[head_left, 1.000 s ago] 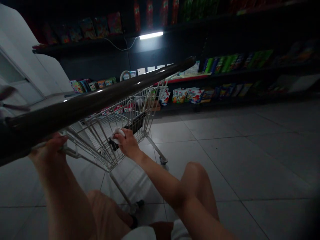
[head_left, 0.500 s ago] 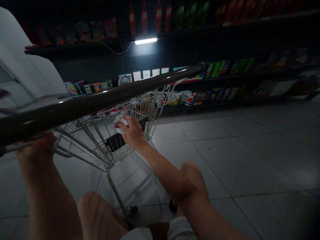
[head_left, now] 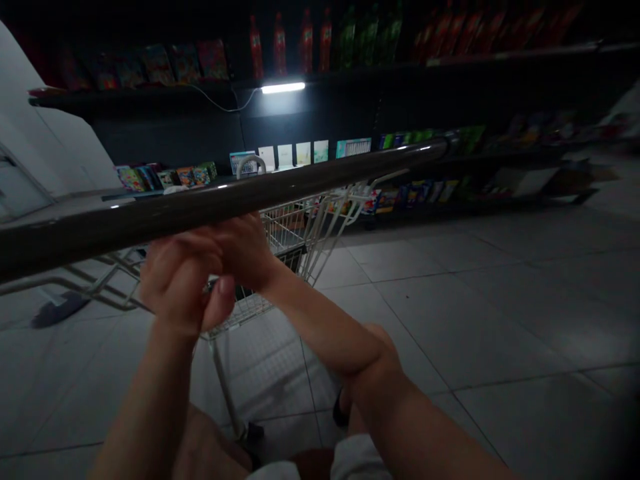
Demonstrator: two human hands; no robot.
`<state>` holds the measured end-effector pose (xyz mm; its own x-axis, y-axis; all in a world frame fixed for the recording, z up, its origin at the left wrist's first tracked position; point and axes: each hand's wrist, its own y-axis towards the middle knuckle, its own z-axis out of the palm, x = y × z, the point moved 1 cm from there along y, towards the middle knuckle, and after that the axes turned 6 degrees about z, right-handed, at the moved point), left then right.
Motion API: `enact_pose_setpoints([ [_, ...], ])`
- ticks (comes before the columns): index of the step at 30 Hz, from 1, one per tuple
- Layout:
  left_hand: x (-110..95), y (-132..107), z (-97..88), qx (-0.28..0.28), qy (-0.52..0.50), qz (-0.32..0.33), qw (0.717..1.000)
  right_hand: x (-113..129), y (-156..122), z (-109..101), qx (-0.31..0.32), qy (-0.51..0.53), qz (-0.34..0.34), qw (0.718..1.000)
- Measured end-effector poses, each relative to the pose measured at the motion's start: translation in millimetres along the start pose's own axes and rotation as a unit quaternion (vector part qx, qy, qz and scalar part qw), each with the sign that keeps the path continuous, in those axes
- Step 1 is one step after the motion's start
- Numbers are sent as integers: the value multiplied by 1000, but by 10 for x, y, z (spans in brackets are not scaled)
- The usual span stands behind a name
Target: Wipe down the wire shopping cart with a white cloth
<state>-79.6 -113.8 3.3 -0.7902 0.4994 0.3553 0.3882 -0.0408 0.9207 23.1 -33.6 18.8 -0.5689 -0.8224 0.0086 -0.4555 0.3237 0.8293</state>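
Note:
A dark cart handle [head_left: 280, 190] crosses the view at a slant, with the wire shopping cart [head_left: 287, 220] below and behind it. My left hand [head_left: 187, 277] is under the handle, its fingers curled and its thumb bent inward; what they hold, if anything, is hidden. Against it, just to the right, is my right hand [head_left: 243, 250], its fingers mostly covered by the left hand and the handle. A small pale patch shows between the hands, perhaps part of the crumpled white cloth the right hand held.
Dark shelves [head_left: 310, 107] ahead bear red bottles [head_left: 306, 43], green bottles [head_left: 370, 37], packets and boxes. A lit tube lamp [head_left: 283, 88] hangs under the upper shelf. Grey floor tiles [head_left: 450, 300] stretch to the right. My legs are beneath the cart handle.
My left hand has come off the frame at the handle's left and moved right, up to my right hand. My right hand has risen to just below the handle. The view has shifted slightly.

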Motion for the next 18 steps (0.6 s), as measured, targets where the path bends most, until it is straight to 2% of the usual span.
enact_pose_setpoints([
  [1,77,132,85,-2,39,20,999,-98,-11,-16,-5,2,8,1000],
  [3,275,363,190,33,89,45,994,-441,-102,-112,-34,10,50,998],
  [5,465,501,239,144,123,-4,982,-907,-243,-283,-79,12,118,990],
  [7,588,531,282,267,123,-65,954,-1359,-361,-473,-118,5,188,975],
  [8,619,518,314,319,104,-81,939,-1537,-387,-551,-133,0,216,967],
  [10,639,478,399,384,42,-91,918,-1747,-344,-634,-150,-2,250,957],
  [13,625,457,521,410,-8,-100,906,-1698,-58,-558,-140,54,231,961],
  [16,619,484,570,422,-9,-138,896,-1390,285,-407,-84,136,128,979],
  [18,633,498,567,411,-3,-165,896,-1179,409,-369,-58,143,53,987],
])
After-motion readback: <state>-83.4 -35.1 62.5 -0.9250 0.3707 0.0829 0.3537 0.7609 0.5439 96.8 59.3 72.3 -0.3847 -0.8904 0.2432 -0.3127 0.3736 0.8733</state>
